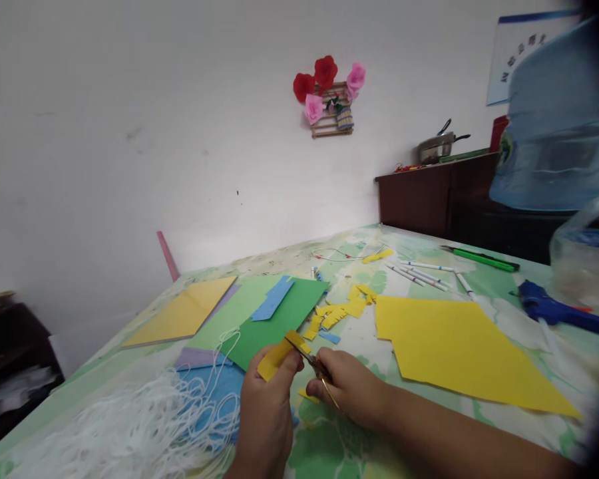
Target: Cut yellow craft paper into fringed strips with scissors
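Between the thumb and fingers of my left hand [269, 406] is a small strip of yellow paper [275, 359], held above the table. My right hand [352, 386] grips a pair of scissors [315, 362], whose blades meet the strip's upper right edge. Just beyond the hands lie several yellow paper scraps [335, 314], some with fringed edges, and a little blue scrap [329, 337]. A large yellow sheet [459, 346] with a cut-out corner rests to the right. On a green sheet [279, 326] to the left lies a blue strip [273, 297].
A heap of white string [130, 426] spreads over the near left, partly on blue paper [212, 392]. Toward the right are several white markers [419, 274], a green utility knife [484, 259], a blue glue gun [564, 309] and a plastic tub [584, 266]. A wall stands behind the table.
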`<action>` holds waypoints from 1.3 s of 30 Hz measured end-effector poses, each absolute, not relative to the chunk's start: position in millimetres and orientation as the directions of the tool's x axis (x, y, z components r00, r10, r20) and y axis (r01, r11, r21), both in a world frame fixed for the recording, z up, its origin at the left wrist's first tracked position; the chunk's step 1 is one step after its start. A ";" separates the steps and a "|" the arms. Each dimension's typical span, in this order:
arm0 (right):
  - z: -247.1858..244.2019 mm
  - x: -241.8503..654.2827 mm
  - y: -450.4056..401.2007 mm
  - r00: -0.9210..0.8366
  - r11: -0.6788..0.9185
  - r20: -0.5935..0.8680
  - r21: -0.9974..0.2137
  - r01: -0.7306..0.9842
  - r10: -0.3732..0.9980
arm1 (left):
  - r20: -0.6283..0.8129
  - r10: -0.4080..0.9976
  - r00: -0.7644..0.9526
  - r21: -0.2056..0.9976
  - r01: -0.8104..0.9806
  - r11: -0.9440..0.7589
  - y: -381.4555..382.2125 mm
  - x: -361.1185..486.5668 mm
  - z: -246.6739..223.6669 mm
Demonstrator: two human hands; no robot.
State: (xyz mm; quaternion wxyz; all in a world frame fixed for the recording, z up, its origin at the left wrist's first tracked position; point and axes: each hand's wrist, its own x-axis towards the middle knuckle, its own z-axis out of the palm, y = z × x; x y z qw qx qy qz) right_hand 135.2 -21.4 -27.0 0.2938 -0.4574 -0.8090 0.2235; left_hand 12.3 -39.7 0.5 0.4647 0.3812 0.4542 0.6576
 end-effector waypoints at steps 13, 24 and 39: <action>-23.0 135.4 -22.4 -0.363 0.417 0.223 -0.635 0.650 0.905 | -0.020 0.972 -0.232 0.889 -0.450 -0.089 -40.2 14.6 5.5; -24.8 135.8 -25.0 -0.354 0.416 0.226 -0.610 0.675 0.907 | -0.108 0.962 -0.249 0.860 -0.508 -0.035 -39.2 11.6 8.8; -27.3 136.7 -22.3 -0.387 0.447 0.238 -0.606 0.658 0.891 | -0.107 0.989 -0.105 0.861 -0.506 0.040 -39.0 11.1 3.4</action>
